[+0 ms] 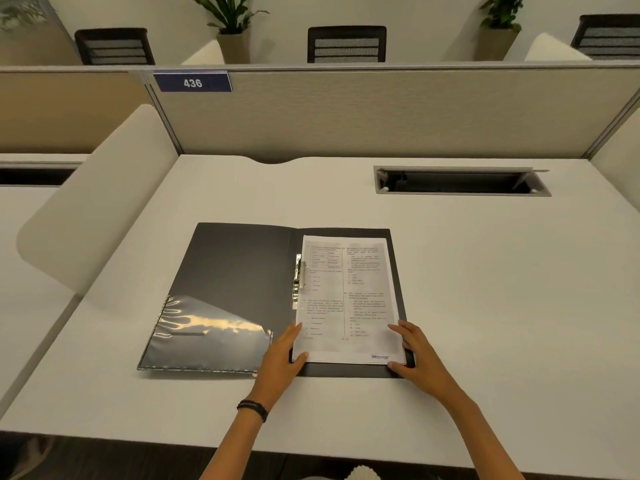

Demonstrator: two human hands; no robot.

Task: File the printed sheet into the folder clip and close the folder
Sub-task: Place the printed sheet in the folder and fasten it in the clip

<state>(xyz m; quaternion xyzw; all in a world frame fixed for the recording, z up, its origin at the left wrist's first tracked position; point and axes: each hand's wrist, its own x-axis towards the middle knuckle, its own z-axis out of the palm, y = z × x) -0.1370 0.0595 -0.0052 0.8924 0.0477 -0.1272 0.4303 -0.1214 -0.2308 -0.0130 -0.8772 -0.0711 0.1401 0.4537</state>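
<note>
A dark grey folder [239, 265] lies open flat on the white desk. The printed sheet [349, 299] lies on its right half, its left edge against the metal clip [298, 277] by the spine. A shiny plastic pocket [204, 334] covers the lower part of the left flap. My left hand [282, 358] rests at the sheet's lower left corner, thumb on the paper. My right hand [415, 351] rests at the lower right corner, fingers spread on the sheet and the folder edge. Neither hand pinches the paper.
An open cable tray [460, 181] is sunk into the desk at the back right. A fabric partition [381, 112] with the label 436 closes the back. A curved white side divider [97, 202] stands on the left. Bare desk [519, 289] lies right of the folder.
</note>
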